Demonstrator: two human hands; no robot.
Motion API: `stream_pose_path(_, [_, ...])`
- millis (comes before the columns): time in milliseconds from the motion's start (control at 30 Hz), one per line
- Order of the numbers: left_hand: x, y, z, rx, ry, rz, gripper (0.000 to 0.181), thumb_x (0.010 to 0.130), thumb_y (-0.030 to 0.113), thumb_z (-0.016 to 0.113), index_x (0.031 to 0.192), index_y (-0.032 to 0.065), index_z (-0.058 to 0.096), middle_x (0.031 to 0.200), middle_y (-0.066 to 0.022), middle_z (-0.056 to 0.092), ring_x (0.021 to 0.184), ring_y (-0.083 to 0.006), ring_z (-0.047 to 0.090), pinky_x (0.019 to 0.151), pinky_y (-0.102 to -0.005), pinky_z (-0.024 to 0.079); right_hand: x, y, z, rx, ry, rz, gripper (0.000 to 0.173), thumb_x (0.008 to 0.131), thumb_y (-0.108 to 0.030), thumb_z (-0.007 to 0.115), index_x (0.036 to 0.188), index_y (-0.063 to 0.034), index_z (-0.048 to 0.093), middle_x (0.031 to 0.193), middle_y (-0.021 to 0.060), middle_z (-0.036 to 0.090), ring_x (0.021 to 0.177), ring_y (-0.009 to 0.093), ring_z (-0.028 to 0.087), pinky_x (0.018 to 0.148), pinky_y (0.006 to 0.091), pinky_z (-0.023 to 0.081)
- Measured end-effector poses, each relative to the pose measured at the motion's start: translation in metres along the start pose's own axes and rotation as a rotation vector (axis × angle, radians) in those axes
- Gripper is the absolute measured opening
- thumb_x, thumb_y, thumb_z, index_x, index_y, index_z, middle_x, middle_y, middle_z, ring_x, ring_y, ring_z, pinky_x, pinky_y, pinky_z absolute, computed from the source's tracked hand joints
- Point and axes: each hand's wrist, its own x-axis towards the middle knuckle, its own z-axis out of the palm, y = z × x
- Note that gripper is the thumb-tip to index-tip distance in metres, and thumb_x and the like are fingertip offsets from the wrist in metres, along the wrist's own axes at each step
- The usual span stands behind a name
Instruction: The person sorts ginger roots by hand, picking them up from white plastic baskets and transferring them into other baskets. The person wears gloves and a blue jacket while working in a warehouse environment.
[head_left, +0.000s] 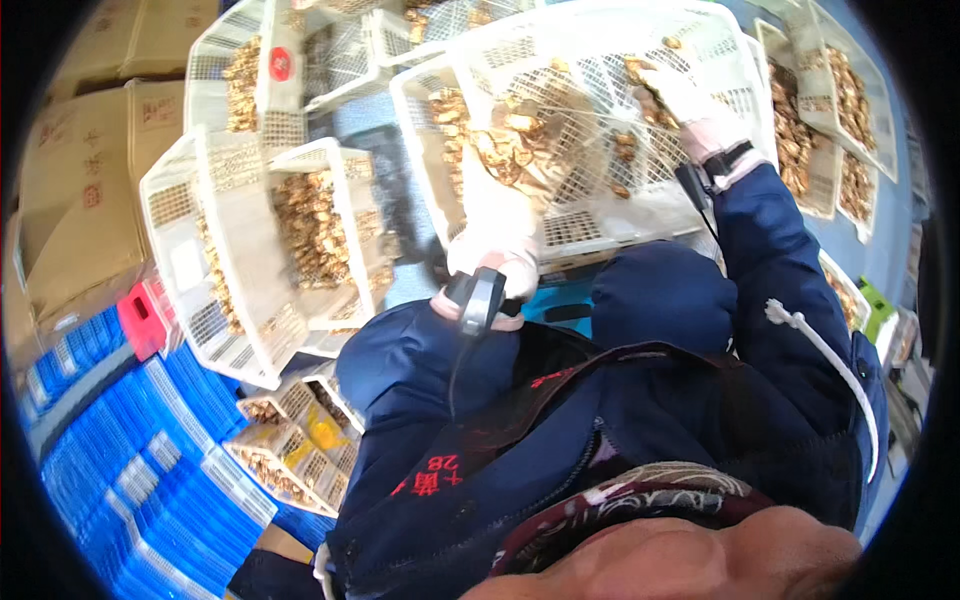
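Note:
A white glove, washed out by glare, covers my left hand (499, 210). It holds a clump of brown mushrooms (514, 146) over a large white plastic mesh crate (574, 232). My right hand (682, 97), also gloved, is inside the right part of that crate. Its fingertips touch a brown mushroom (636, 69), but glare hides whether they grip it. A few loose mushrooms (624, 146) lie on the mesh between my hands. More mushrooms (448, 120) fill a crate section left of my left hand.
White crates of mushrooms (319, 229) stand on the left, others (791, 139) on the right. Blue stacked crates (142, 480) and a red plastic piece (142, 319) are at lower left. Cardboard boxes (79, 195) rise behind them. My knee (660, 296) is close to the large crate.

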Motion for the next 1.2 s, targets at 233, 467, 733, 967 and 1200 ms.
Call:
stream_pose_path(233, [-0.065,0.048,0.034,0.013,-0.092,0.210,0.048,0.097,0.047,0.044,0.127,0.0101,0.050,0.129,-0.0124,0.056,0.118,-0.0340,0.053,0.092,-0.0543,0.049,-0.034,-0.045,0.028,0.342,-0.342,0.037,0.051,0.094,-0.022,0.059,0.134,0.0044,0.043,0.095,0.0024,0.057,0.070,0.009,0.050,0.058,0.0208,0.041])
stream_pose_path(467, [-0.123,0.091,0.048,-0.371,-0.098,0.236,0.045,0.098,0.047,0.042,0.124,0.0133,0.057,0.131,-0.0111,0.056,0.119,-0.0310,0.052,0.089,-0.0434,0.051,-0.072,-0.094,0.044,-0.078,-0.168,-0.114,0.036,0.096,-0.023,0.058,0.122,0.0026,0.056,0.093,0.0038,0.059,0.074,0.007,0.051,0.060,0.0195,0.041])
stream_pose_path(733, [-0.254,0.194,-0.032,-0.280,0.140,0.609,0.040,0.096,0.042,0.049,0.117,0.0104,0.060,0.118,-0.0075,0.062,0.107,-0.0267,0.058,0.073,-0.0327,0.053,-0.058,-0.036,-0.034,-0.323,-0.090,0.068,0.042,0.097,-0.030,0.058,0.131,-0.0062,0.053,0.097,-0.0006,0.060,0.072,0.006,0.052,0.060,0.0187,0.040])
stream_pose_path(967, [-0.292,0.137,-0.254,-0.641,0.510,0.617,0.033,0.096,0.037,0.047,0.091,0.0070,0.060,0.094,-0.0083,0.065,0.099,-0.0314,0.060,0.083,-0.0461,0.055,-0.064,0.004,-0.091,-0.353,0.045,0.249,0.047,0.095,-0.017,0.061,0.138,-0.0064,0.046,0.110,0.0027,0.062,0.092,0.012,0.061,0.076,0.0248,0.051])
stream_pose_path(1200, [-0.285,0.137,-0.247,-0.580,0.321,0.404,0.042,0.098,0.048,0.042,0.106,0.0108,0.060,0.110,-0.0095,0.064,0.110,-0.0375,0.057,0.076,-0.0408,0.057,-0.060,0.002,-0.063,-0.615,0.015,0.249,0.039,0.093,-0.027,0.066,0.129,-0.0141,0.057,0.090,-0.0024,0.064,0.069,0.009,0.057,0.058,0.0238,0.045])
